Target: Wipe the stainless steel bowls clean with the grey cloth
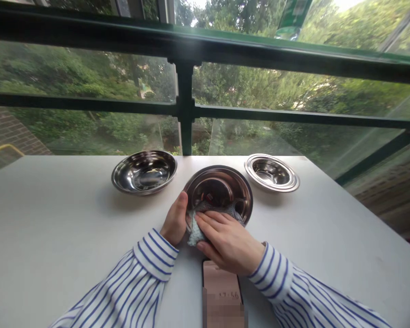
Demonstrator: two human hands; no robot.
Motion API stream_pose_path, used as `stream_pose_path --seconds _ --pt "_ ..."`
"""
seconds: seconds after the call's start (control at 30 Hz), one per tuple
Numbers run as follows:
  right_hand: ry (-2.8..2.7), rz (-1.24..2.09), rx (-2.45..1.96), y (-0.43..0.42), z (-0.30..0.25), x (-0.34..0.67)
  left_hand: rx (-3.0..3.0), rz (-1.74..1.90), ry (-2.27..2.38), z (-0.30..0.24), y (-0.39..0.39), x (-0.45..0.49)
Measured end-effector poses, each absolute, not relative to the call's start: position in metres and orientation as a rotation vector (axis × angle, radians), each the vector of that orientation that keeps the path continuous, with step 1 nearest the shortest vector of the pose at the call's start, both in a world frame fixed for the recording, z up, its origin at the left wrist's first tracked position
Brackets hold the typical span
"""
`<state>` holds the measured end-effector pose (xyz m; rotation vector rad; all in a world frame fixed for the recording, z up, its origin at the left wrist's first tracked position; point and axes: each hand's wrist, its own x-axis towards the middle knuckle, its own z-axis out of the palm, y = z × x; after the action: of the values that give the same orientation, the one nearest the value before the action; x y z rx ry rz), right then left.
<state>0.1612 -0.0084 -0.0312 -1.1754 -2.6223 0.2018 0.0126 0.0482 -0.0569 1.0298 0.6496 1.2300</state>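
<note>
A shiny metal bowl (222, 175) is tilted toward me in the middle of the table. My left hand (176, 219) grips its left rim, thumb on the edge and the other fingers hidden behind. With its fingers closed over a pale, textured cloth (196, 231), my right hand (228, 239) presses the cloth against the near inner side of the bowl. Part of the cloth shows greyish inside the bowl, perhaps as a reflection. A small reddish mark shows on the bowl's inside.
A wide metal bowl (145, 173) stands back left, and a smaller wide-rimmed metal bowl (271, 173) back right. A phone (222, 284) lies below my right hand on the white table (71, 246). Behind the table runs a dark green railing (186, 86) with glass.
</note>
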Motion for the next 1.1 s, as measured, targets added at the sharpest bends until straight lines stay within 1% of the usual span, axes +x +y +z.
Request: stream_pose_path --seconds 0.17,0.37,0.53,0.67,0.93,1.1 --pt "-2.627 0.233 -1.174 -0.007 -0.028 0.158 1.089 1.250 0.633 -0.057 0.049 0.011" --pt "-2.696 0.266 -1.370 -0.015 -0.010 0.177 1.016 1.188 0.652 -0.057 0.048 0.011" --pt "-2.650 0.201 -1.235 -0.012 -0.026 0.166 1.020 1.258 0.628 -0.058 0.050 0.012" --pt "-2.602 0.146 -1.174 -0.006 -0.038 0.152 1.010 1.229 0.616 -0.059 0.051 0.011" --pt "-2.686 0.208 -1.292 -0.015 -0.023 0.171 1.016 1.238 0.672 -0.056 0.051 0.010" --pt "-2.709 0.146 -1.284 -0.018 -0.025 0.175 0.951 1.147 0.592 -0.057 0.051 0.009"
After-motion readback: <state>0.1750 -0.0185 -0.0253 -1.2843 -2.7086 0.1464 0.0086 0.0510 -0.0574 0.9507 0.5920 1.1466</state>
